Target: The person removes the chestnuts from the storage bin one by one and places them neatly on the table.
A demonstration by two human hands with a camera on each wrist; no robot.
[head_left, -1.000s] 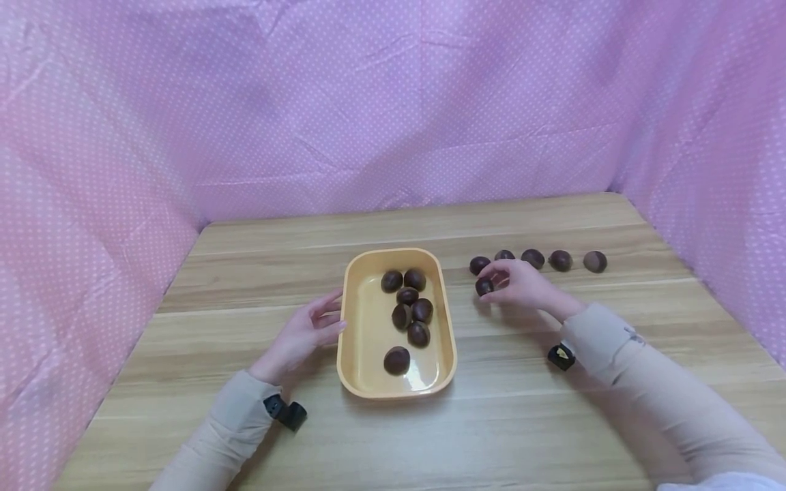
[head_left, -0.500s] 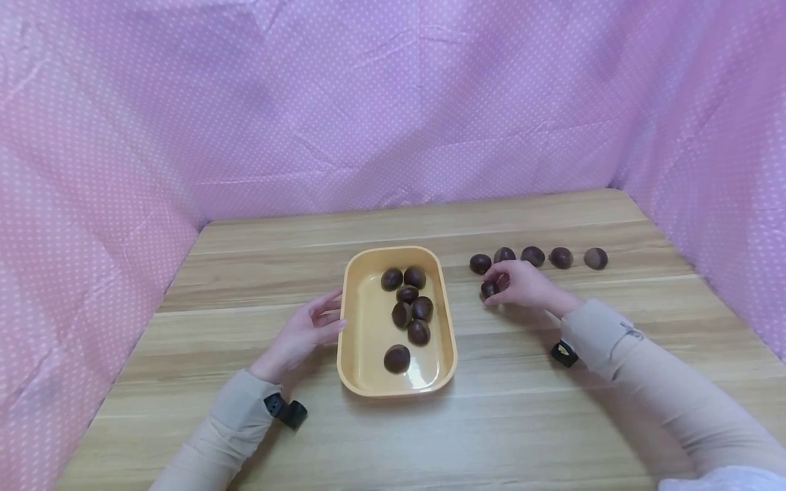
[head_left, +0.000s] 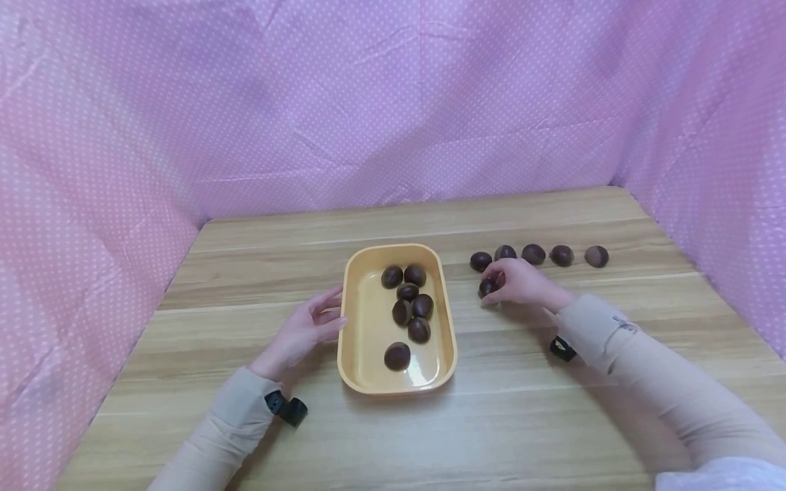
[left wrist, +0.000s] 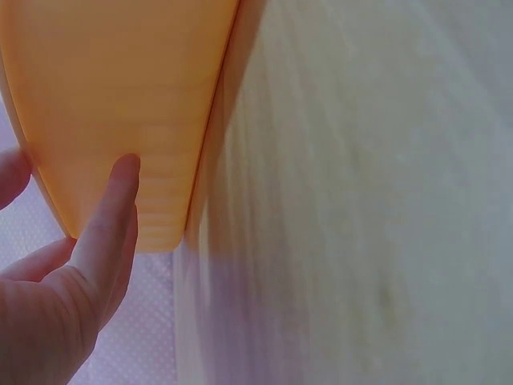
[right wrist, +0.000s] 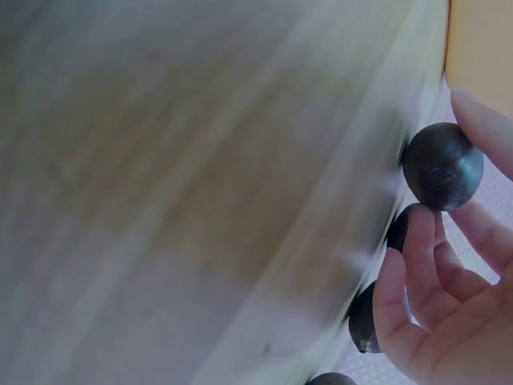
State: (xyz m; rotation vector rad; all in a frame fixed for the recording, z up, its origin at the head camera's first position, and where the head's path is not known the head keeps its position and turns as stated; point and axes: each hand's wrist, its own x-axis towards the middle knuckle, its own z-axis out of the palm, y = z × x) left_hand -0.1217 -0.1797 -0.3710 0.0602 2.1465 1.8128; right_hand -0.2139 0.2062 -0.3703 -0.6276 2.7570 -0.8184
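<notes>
In the head view my right hand pinches a dark brown chestnut between thumb and fingers, low at the table. The right wrist view shows this chestnut close up, right at the tabletop, thumb on one side and fingers on the other. Just behind the hand several more chestnuts lie in a row. My left hand rests against the left side of a yellow plastic tray. Its fingers, fairly straight, touch the tray's outer wall in the left wrist view. Several chestnuts lie inside the tray.
The wood-grain table carries everything. Pink dotted cloth hangs behind it and at both sides. The tray's right rim stands a short way left of the held chestnut. Black wrist cameras sit below each cuff.
My right hand, still pinching the chestnut, has shifted slightly to the right and then a little back left. The left hand and tray keep their places.
</notes>
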